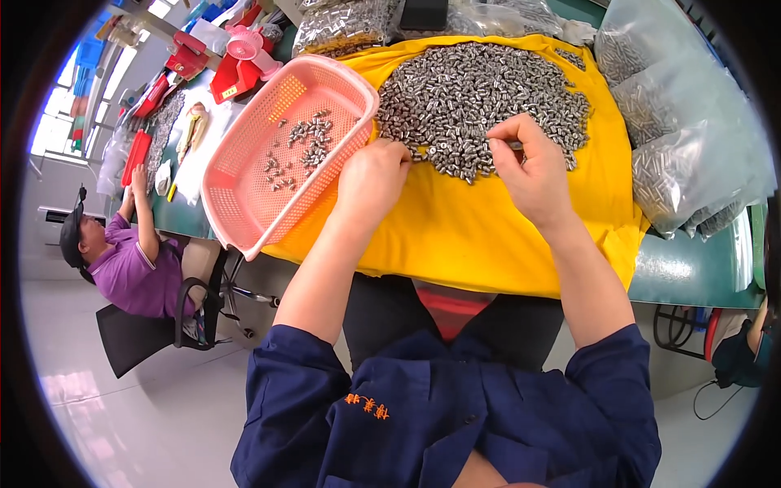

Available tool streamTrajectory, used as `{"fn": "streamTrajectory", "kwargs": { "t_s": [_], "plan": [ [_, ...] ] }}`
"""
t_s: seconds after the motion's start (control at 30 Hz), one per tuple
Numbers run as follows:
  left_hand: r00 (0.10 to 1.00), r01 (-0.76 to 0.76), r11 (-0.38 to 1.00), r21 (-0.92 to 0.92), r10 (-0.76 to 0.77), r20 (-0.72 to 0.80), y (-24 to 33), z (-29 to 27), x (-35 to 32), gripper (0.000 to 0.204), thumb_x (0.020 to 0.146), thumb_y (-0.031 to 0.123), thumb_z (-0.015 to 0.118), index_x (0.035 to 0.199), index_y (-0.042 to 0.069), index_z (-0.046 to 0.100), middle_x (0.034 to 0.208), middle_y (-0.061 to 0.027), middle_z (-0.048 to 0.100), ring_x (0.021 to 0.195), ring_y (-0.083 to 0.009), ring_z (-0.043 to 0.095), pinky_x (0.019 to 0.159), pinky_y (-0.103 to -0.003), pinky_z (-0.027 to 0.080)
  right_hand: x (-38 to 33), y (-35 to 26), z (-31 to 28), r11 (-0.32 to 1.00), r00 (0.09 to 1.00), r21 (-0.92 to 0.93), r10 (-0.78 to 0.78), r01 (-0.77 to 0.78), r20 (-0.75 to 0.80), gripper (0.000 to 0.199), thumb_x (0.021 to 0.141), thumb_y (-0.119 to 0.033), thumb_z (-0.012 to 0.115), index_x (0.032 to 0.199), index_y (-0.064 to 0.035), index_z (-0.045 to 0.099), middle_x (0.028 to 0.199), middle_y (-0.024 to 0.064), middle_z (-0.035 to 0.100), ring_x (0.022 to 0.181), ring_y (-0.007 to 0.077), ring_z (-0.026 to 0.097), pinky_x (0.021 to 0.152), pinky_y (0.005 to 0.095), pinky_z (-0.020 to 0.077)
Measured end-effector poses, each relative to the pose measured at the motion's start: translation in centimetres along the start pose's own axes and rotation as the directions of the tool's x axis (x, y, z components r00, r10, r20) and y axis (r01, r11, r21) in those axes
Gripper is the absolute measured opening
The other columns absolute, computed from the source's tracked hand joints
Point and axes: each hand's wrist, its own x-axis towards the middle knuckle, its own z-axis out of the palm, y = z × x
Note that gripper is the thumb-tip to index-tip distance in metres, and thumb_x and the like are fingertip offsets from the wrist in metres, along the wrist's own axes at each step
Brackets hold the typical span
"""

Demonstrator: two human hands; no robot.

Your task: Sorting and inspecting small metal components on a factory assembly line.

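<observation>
I log metal parts (480, 98) heaped on yellow cloth (455, 236), right hand (537, 175) fingers narrow, left hand (370, 183) fingers curled, any held part unclear; a left-hand knock could jolt the adjacent pink basket (232, 199), scattering its loose contents.

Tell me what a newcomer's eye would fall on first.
Most likely the yellow cloth in the middle, with its big heap of small metal parts. Next, the pink perforated basket at the cloth's left, holding far fewer metal pieces. The left hand and right hand are at the heap's near side.
</observation>
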Motion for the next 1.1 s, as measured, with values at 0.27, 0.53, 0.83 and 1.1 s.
{"fn": "streamTrajectory", "kwargs": {
  "t_s": [0.27, 0.53, 0.83, 1.1],
  "plan": [
    [0.990, -0.123, 0.992, -0.039, 0.125, 0.060, -0.4, -0.9, -1.5, 0.012, 0.069, 0.014, 0.059, 0.075, 0.004, 0.061, 0.073, -0.0107, 0.057, 0.071, -0.0267, 0.056, 0.066, -0.035, 0.045, 0.3, -0.2, 1.0, 0.988, 0.994, -0.125, -0.094, 0.087, -0.051, 0.006, 0.075, -0.002, 0.053, 0.081, -0.0022, 0.053, 0.065, 0.0052, 0.056, 0.054, 0.0102, 0.052, 0.049, 0.0220, 0.0413],
    [0.991, -0.013, 0.859, -0.512, 0.078, 0.106, 1.5, -1.4, -0.6, 0.012, 0.067, 0.012, 0.061, 0.074, 0.003, 0.059, 0.070, -0.0101, 0.060, 0.063, -0.0205, 0.059, 0.059, -0.029, 0.047, -0.4, 0.1, 0.9, 0.994, 0.999, -0.099, -0.049, 0.049, 0.000, 0.002, 0.077, -0.001, 0.050, 0.079, -0.0013, 0.051, 0.062, 0.0017, 0.049, 0.052, 0.0048, 0.042, 0.047, 0.0195, 0.0354],
    [0.962, 0.268, 0.237, -0.934, -0.015, 0.272, 2.9, 1.8, 3.2, 0.020, 0.074, 0.003, 0.059, 0.093, -0.003, 0.058, 0.082, -0.0058, 0.061, 0.073, -0.0110, 0.057, 0.067, -0.023, 0.047, 0.9, 0.5, 0.2, 0.994, 0.994, 0.002, 0.110, -0.110, 0.012, 0.006, 0.077, -0.006, 0.052, 0.082, -0.0027, 0.051, 0.070, 0.0021, 0.052, 0.061, 0.0061, 0.046, 0.053, 0.0208, 0.0381],
    [0.950, 0.302, 0.165, -0.939, 0.033, 0.311, 3.8, 2.1, 3.2, 0.017, 0.077, -0.003, 0.056, 0.094, -0.003, 0.057, 0.085, -0.0083, 0.060, 0.076, -0.0139, 0.059, 0.071, -0.024, 0.048, 0.4, 0.8, -0.5, 0.992, 0.991, 0.023, 0.122, -0.124, 0.054, 0.006, 0.077, -0.003, 0.050, 0.082, -0.0015, 0.050, 0.070, 0.0025, 0.053, 0.060, 0.0054, 0.047, 0.054, 0.0205, 0.0404]
  ]
}}
